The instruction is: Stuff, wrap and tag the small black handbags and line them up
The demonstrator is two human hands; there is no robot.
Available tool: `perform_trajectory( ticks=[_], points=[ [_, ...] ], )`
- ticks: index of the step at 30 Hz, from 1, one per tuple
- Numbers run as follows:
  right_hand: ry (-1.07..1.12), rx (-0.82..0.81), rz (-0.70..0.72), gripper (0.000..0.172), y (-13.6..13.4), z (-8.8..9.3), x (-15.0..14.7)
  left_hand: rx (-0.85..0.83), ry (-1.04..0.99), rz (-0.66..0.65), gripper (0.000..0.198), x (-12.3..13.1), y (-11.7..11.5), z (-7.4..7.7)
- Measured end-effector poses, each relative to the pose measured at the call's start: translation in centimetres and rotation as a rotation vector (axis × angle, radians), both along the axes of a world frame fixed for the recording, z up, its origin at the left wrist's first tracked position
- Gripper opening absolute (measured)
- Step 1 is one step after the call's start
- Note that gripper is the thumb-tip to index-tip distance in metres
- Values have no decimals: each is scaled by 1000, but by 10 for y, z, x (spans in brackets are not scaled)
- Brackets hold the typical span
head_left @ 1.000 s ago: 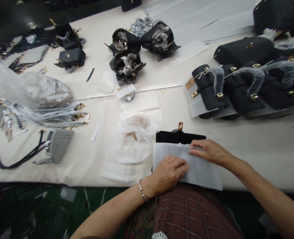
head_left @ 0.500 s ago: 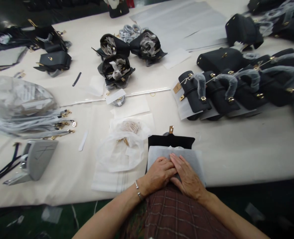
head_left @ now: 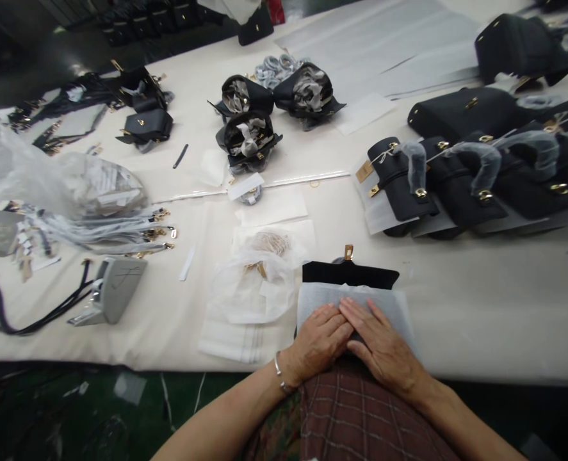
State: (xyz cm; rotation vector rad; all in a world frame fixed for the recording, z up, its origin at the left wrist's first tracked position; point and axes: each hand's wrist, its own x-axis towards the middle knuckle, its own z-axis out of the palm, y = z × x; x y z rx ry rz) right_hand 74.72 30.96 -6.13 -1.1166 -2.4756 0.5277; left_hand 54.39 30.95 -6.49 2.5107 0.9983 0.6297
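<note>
A black handbag [head_left: 351, 274] lies at the table's near edge, its flap folded open away from me and a gold clasp [head_left: 348, 252] at the flap's edge. A pale translucent sheet [head_left: 307, 301] covers most of its front. My left hand [head_left: 319, 342], with a silver bracelet at the wrist, rests on the sheet with fingers stretched. Beside it, fingertips touching the left, my right hand [head_left: 384, 352] lies flat with its fingers slightly spread. Both hands hide the lower part of the bag.
Left of the bag sits a clear plastic bag [head_left: 235, 301] of stringed tags on white sheets. Several black handbags [head_left: 403, 192] with wrapped handles line the right. Three stuffed bags [head_left: 248, 141] stand farther back. Wrapped straps [head_left: 105, 234] and a grey stand [head_left: 125, 288] lie left.
The view has turned to the left, so everything sits farther right in the picture. My hands stay on the sheet, with the right fingers a little more spread.
</note>
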Motion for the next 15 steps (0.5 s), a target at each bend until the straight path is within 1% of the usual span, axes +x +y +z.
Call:
perform_trajectory(
  ticks=[3,6,8,11,13,15],
  points=[
    [-22,26,-65,61,3,-1,-1,-37,19,39,32,-1,1,0],
    [7,-41,-92,53,7,-1,1,-91,-19,59,28,-3,7,4],
    [77,-111,-110,48,10,0,5,-137,-39,40,26,-5,14,8],
    [188,-186,-188,38,14,0,11,-181,-40,-7,24,-7,24,12],
    [235,-216,-230,29,15,-1,14,-182,-19,-29,25,-8,27,14],
    [265,-226,-237,19,15,-2,15,-161,12,-36,26,-8,26,15]
  ],
)
